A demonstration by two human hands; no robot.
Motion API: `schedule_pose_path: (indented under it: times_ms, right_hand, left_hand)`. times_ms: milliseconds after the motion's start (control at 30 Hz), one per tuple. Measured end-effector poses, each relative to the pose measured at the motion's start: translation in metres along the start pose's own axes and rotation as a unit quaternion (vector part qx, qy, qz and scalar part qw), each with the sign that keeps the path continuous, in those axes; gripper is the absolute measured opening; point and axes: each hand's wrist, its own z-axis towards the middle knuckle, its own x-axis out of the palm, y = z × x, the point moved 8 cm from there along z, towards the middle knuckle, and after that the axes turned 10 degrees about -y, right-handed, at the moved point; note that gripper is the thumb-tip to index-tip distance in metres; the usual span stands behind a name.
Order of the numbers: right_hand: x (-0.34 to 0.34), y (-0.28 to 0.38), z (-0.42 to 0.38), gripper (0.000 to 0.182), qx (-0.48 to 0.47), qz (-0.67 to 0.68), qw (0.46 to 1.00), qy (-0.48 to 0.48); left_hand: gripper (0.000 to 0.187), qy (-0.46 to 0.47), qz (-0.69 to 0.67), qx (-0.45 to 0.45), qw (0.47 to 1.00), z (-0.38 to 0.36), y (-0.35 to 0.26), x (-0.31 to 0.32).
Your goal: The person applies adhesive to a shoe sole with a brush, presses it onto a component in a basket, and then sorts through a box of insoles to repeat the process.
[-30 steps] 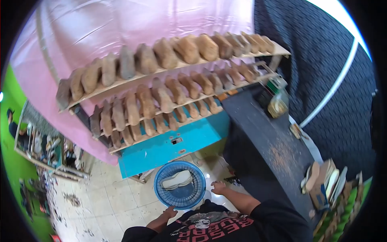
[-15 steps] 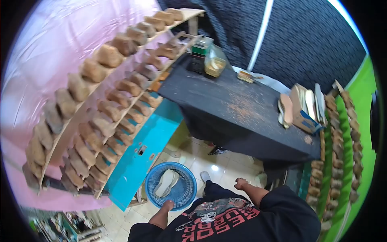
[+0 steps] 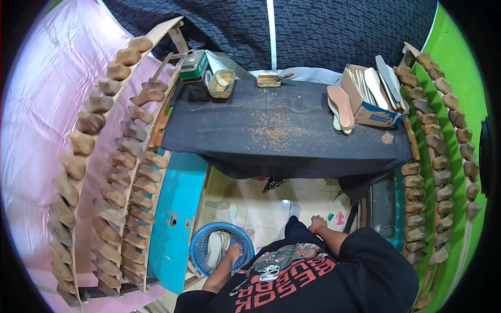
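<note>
A round blue plastic basket (image 3: 200,234) stands on the tiled floor by my legs, with several pale shoe insoles (image 3: 214,250) lying in it. My left hand (image 3: 234,253) is over the right part of the basket, beside the insoles. Its fingers are small and partly turned away, so whether they touch an insole cannot be made out. Near my bent leg, my right hand (image 3: 317,225) hangs with its fingers loosely apart and nothing in them.
A dark cloth-covered table (image 3: 219,130) stands ahead, bearing brown crumbs, a green-and-black can (image 3: 194,75), a plastic tub (image 3: 222,83), a brush (image 3: 282,77) and a carton (image 3: 373,113) of insoles. Racks of wooden shoe lasts (image 3: 73,165) line both sides. A turquoise panel (image 3: 177,198) flanks the basket.
The view has swung round so the table sits level ahead. My left hand has moved from the basket's near rim to over its inside, beside the insoles. My right hand stays empty.
</note>
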Motion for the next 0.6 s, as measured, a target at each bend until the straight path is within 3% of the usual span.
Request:
schedule_pose_path:
  times_ms: [133,167,200,233,267,333,400,467,533,600]
  right_hand:
    - [-0.047,-0.002,0.05,0.057,0.011,0.077,0.997,-0.003]
    - [-0.05,-0.006,0.066,0.057,0.01,0.082,0.997,0.004]
    - [-0.053,-0.007,0.09,0.056,-0.037,0.121,0.992,-0.013]
    - [-0.06,-0.005,0.109,0.054,-0.084,0.159,0.983,-0.032]
    - [-0.07,-0.005,0.123,0.054,-0.09,0.161,0.982,-0.03]
    - [-0.098,0.02,0.144,0.051,-0.241,0.202,0.949,-0.006]
    - [-0.134,0.054,0.143,0.043,-0.374,0.263,0.889,0.035]
    - [-0.176,0.09,0.125,0.036,-0.421,0.349,0.828,0.127]
    - [-0.232,0.123,0.095,0.033,-0.433,0.389,0.781,0.226]
    - [-0.275,0.146,0.071,0.033,-0.441,0.393,0.76,0.273]
  left_hand:
    - [0.03,-0.029,0.073,-0.01,0.997,0.031,0.03,0.015]
    - [0.032,-0.008,0.194,0.101,0.976,0.037,0.043,0.013]
    - [0.034,0.015,0.311,0.21,0.927,0.046,0.002,0.04]
    - [0.037,-0.041,0.177,0.042,0.983,0.061,0.019,0.037]
    - [0.037,-0.047,0.177,0.04,0.982,0.063,0.004,0.043]
    - [0.042,-0.058,0.366,0.218,0.903,0.057,-0.058,0.066]
    - [0.046,-0.136,0.249,0.171,0.944,0.033,-0.137,0.08]
    - [0.04,-0.106,0.206,0.23,0.945,0.055,-0.187,0.106]
    - [0.026,-0.03,-0.038,0.204,0.978,0.041,-0.264,0.132]
    - [0.018,-0.005,-0.13,0.24,0.962,0.033,-0.327,0.145]
